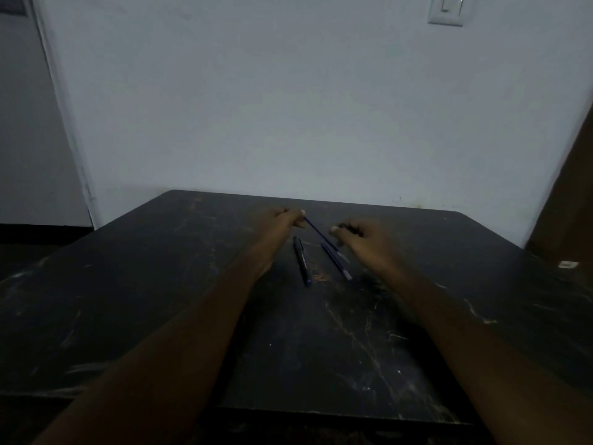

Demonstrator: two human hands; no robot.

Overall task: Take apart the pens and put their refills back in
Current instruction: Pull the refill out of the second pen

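My left hand is closed on the far end of a thin blue pen that slants down to the right, above the table. My right hand is closed beside that pen's lower end, with a small dark piece at its fingertips; what that piece is I cannot tell. Two more pens lie on the dark table between my hands. One is a black capped pen. The other is a blue pen with a pale end.
The worn black table reaches a pale wall at its far edge. A small white item lies near the table's right edge. A brown panel stands at the right. A light switch is on the wall.
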